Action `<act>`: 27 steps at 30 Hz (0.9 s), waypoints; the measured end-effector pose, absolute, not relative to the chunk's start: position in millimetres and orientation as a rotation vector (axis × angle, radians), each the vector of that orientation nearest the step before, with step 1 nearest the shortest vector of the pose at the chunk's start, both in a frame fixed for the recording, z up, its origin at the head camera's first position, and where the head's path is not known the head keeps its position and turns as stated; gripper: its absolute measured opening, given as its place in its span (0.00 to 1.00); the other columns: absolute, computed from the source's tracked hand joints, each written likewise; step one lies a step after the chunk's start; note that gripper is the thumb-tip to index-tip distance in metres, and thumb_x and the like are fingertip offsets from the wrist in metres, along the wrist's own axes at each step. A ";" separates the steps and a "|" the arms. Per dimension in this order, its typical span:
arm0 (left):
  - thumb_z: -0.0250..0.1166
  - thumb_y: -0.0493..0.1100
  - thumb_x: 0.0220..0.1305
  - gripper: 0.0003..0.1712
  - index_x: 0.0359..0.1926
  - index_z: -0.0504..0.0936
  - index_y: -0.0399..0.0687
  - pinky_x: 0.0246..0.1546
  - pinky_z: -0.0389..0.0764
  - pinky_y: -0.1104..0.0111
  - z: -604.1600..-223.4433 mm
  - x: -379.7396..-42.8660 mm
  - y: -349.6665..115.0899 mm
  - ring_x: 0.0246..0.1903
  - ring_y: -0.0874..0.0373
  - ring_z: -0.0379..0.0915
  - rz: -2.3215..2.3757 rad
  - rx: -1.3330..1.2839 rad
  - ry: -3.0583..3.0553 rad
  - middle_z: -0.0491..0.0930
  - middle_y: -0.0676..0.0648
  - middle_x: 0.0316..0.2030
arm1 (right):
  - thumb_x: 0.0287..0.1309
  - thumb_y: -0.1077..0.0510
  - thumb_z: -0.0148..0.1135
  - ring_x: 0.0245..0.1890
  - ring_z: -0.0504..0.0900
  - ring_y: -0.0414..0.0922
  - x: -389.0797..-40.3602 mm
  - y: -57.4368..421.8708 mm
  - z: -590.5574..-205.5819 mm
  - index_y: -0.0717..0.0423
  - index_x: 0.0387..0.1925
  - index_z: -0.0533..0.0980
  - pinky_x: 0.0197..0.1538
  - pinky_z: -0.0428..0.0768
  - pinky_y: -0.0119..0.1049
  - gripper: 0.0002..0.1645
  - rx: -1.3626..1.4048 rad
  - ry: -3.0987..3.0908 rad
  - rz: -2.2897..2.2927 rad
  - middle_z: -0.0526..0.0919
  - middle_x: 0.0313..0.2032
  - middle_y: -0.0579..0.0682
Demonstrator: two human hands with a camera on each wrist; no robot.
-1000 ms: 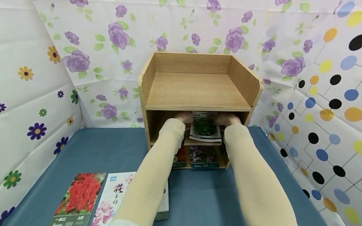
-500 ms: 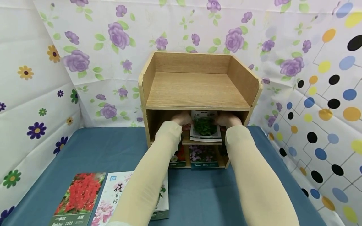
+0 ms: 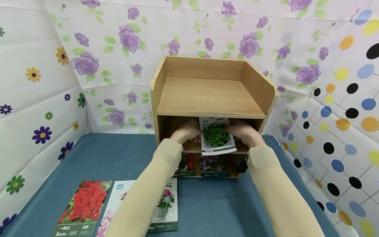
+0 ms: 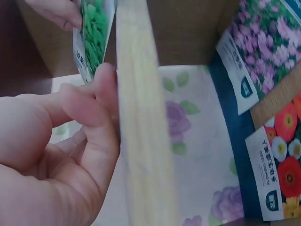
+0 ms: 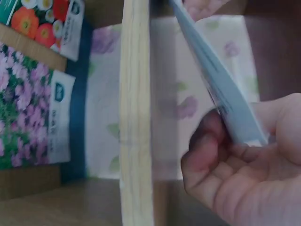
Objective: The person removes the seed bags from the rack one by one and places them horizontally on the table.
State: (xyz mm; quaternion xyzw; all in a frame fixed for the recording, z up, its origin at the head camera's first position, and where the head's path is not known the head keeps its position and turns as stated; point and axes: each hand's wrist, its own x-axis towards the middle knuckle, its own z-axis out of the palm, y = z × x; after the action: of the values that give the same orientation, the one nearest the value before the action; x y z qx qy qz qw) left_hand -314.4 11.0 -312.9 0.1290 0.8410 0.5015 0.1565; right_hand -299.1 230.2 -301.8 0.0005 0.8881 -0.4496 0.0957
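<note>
A seed packet with a green leafy plant on it tilts at the front of the middle shelf board in a small wooden shelf unit. My left hand pinches its left edge between thumb and finger. On the other side my right hand holds the right edge, thumb above and fingers curled beneath. In the right wrist view the packet is seen nearly edge-on in the right hand. The left wrist view shows my left hand beside the blurred front edge of a board.
Below, a purple-flower packet and a red-flower packet lie in the bottom compartments. On the blue tablecloth at front left are a red-blossom packet, a white packet partly behind my sleeve, and a potted-flower packet.
The leafy packet has come forward and now tilts, its lower edge sticking out past the shelf board. Both hands have drawn outward and show more. The head view has shifted slightly.
</note>
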 end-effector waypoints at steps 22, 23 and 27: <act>0.65 0.41 0.67 0.10 0.38 0.75 0.38 0.26 0.83 0.60 -374.6 -208.6 -55.8 0.20 0.51 0.79 1.706 0.485 2.293 0.80 0.43 0.21 | 0.66 0.52 0.62 0.18 0.79 0.48 -200.1 199.5 -342.9 0.59 0.26 0.77 0.24 0.78 0.42 0.16 -0.209 2.651 -1.464 0.81 0.19 0.51; 0.65 0.41 0.67 0.10 0.37 0.75 0.37 0.26 0.83 0.60 -377.5 -206.3 -57.0 0.20 0.51 0.79 1.709 0.486 2.287 0.80 0.43 0.21 | 0.66 0.52 0.62 0.18 0.78 0.48 -197.4 198.8 -345.5 0.58 0.25 0.77 0.24 0.78 0.42 0.16 -0.204 2.648 -1.464 0.81 0.19 0.51; 0.65 0.41 0.67 0.11 0.38 0.75 0.37 0.25 0.83 0.60 -386.4 -197.7 -60.9 0.20 0.50 0.79 1.717 0.479 2.253 0.79 0.42 0.21 | 0.64 0.51 0.64 0.17 0.76 0.49 -188.2 196.7 -355.2 0.58 0.22 0.74 0.24 0.78 0.43 0.19 -0.199 2.620 -1.479 0.75 0.14 0.51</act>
State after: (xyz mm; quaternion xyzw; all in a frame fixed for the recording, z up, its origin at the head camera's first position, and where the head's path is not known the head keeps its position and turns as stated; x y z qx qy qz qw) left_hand -197.7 -60.9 -386.4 0.1651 0.7772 0.5922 0.1341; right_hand -188.2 196.7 -355.2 -0.0660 0.8671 -0.4897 0.0631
